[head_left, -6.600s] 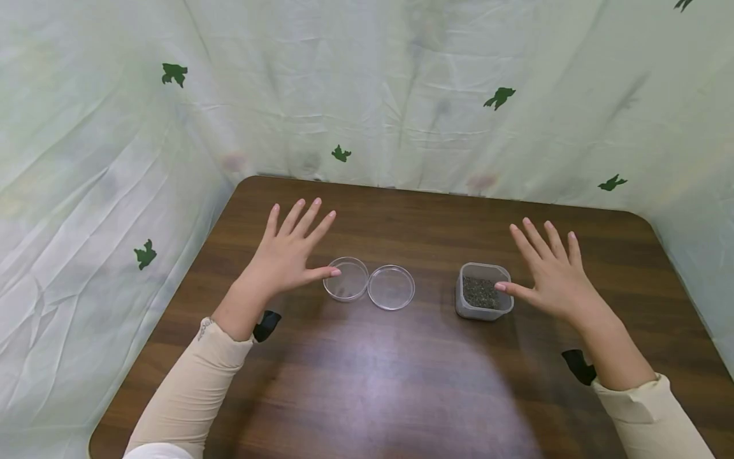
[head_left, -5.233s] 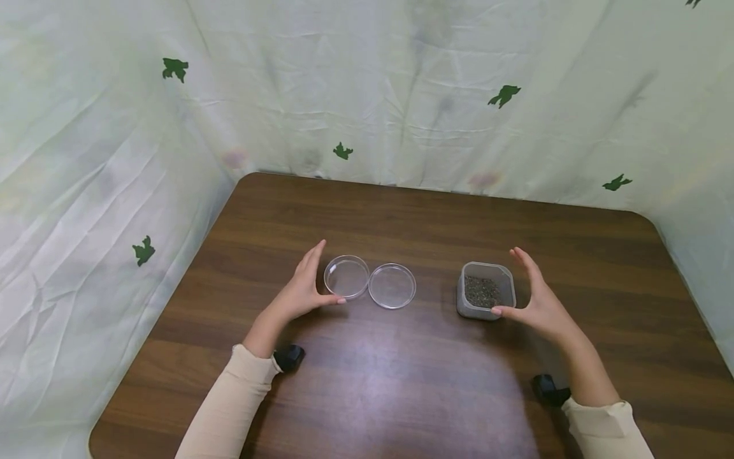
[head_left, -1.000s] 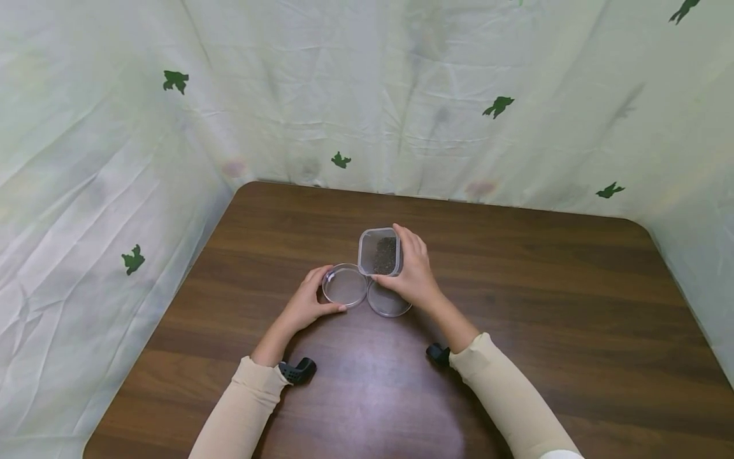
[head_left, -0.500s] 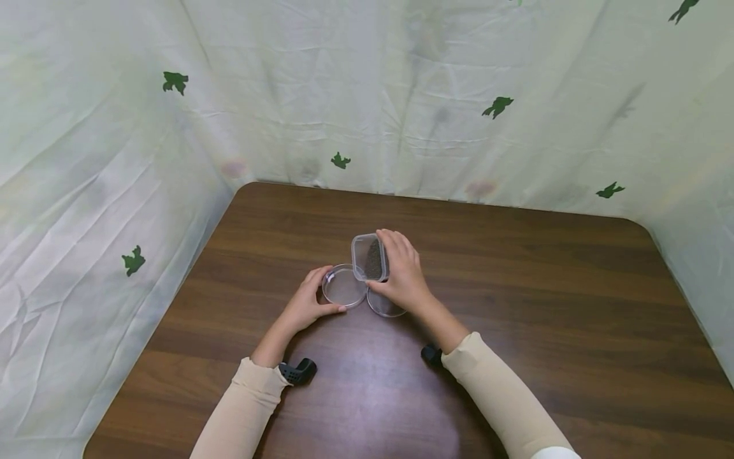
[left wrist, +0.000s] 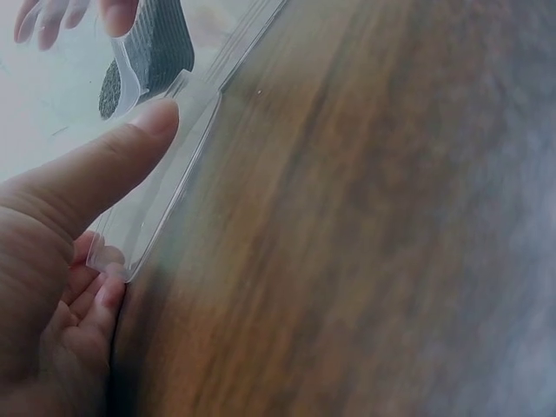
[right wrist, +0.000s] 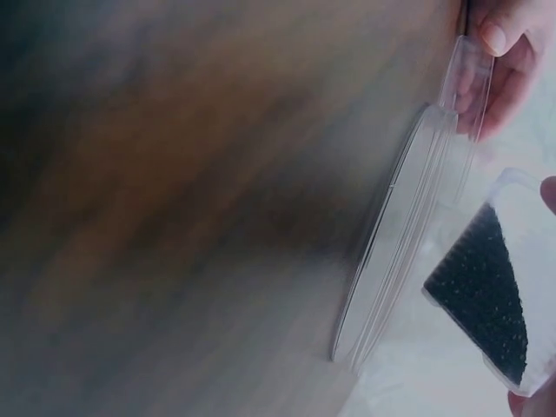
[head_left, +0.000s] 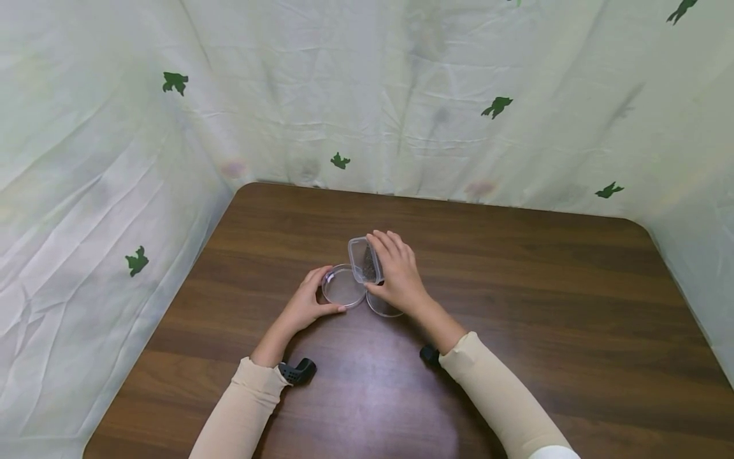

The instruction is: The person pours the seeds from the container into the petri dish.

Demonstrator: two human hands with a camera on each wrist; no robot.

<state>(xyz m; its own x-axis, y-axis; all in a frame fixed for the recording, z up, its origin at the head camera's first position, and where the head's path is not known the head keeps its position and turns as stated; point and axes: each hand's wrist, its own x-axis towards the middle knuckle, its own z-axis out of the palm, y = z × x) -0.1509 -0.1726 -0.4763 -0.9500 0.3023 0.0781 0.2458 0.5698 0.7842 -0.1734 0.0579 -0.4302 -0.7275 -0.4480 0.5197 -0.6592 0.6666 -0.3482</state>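
Observation:
My left hand [head_left: 301, 307] holds a clear round petri dish [head_left: 343, 288] on the table, thumb at its near rim and fingers at its far side. In my right hand [head_left: 400, 275] is a small clear plastic tub [head_left: 358, 258], raised and tipped leftward over that dish's right edge. Dark granular material [right wrist: 486, 295], like soil, slants inside the tub in the right wrist view. The held dish shows no grains that I can make out. A second round dish [head_left: 383, 307] touches the first on the right, partly hidden beneath my right hand.
The brown wooden table [head_left: 516, 319] has rounded far corners. A pale curtain [head_left: 401, 95] with green bird-like shapes hangs behind it and at both sides. Black wrist cameras [head_left: 298, 371] sit under both forearms.
My right hand took the tub from the right side of the table and brought it left over the dishes. Over the last second it tips further leftward. My left hand took hold of the left dish.

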